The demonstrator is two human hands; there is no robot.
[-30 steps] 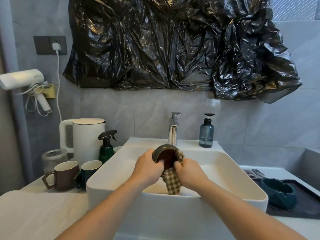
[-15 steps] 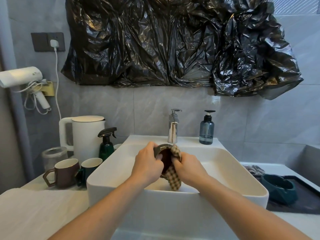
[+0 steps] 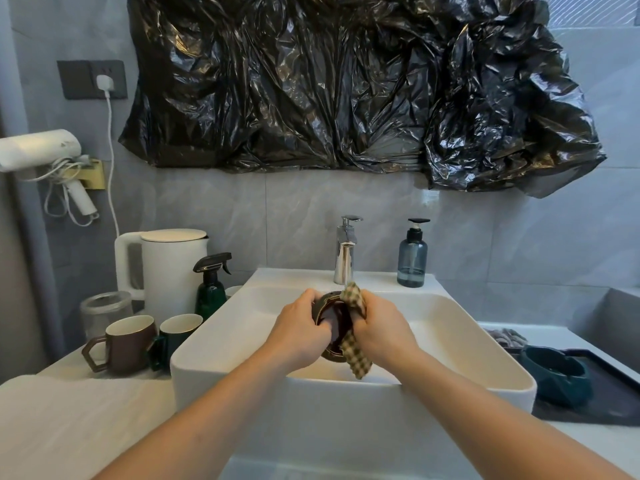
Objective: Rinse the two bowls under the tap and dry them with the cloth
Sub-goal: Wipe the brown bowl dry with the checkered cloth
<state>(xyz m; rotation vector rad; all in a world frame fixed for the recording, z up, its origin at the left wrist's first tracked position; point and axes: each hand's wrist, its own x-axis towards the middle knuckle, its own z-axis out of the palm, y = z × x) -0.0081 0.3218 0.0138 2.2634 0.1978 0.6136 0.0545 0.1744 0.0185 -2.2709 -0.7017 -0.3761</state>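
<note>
Over the white sink (image 3: 214, 344) my left hand (image 3: 300, 336) grips a dark brown bowl (image 3: 334, 323) by its left rim, the bowl tilted on edge with its inside facing me. My right hand (image 3: 382, 330) presses a checked green and cream cloth (image 3: 356, 355) against the bowl's right side; the cloth hangs down below it and pokes up above. A second bowl, dark green (image 3: 554, 375), sits on the black tray (image 3: 609, 407) at the right. The chrome tap (image 3: 344, 254) stands behind my hands; no water shows.
Left of the sink stand a brown mug (image 3: 121, 342), a green mug (image 3: 175, 336), a green spray bottle (image 3: 211, 289), a white kettle (image 3: 166, 268) and a glass jar (image 3: 104, 310). A blue soap dispenser (image 3: 412, 254) is on the sink's back ledge. A white towel (image 3: 69, 420) covers the near-left counter.
The cloth has shifted up and around the bowl's right rim, and my left hand has closed further over the bowl's left edge. Both hands stay over the sink.
</note>
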